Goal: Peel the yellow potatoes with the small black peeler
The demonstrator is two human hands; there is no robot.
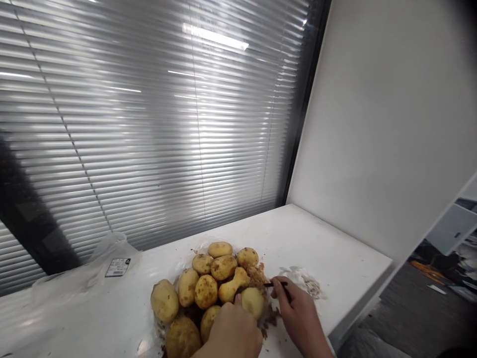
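Left hand [233, 330]: enters from the near edge of the worktop [335, 258], back of the hand toward the camera, forearm cut off by the frame. The fingers are curled together around a partly peeled potato [252, 301], with the thumb tip resting on its upper left side. The potato is held just above the worktop surface, at the right side of the potato pile [206, 288].

Right hand [296, 311]: enters from the near right, wrist angled inward toward the held potato. The fingers are closed on a dark, thin-handled peeler [278, 285], pinched near the fingertips. The tool lies roughly level, pointing left, with its tip at the upper right of the held potato. Whether the tip touches the potato cannot be determined.

Peel scraps [270, 318]: brown fragments lie on the worktop between and below the two hands.

Potato pile: about ten unpeeled yellow potatoes, touching one another, lie left of and beyond the hands, near the middle of the worktop.

Crumpled white paper [303, 281]: lies just beyond the right hand, toward the right edge.

Clear plastic bag [97, 268]: bears a label and lies toward the far left edge.

Slatted blinds [130, 124]: close off the far side; a white wall [391, 124] stands at the right.
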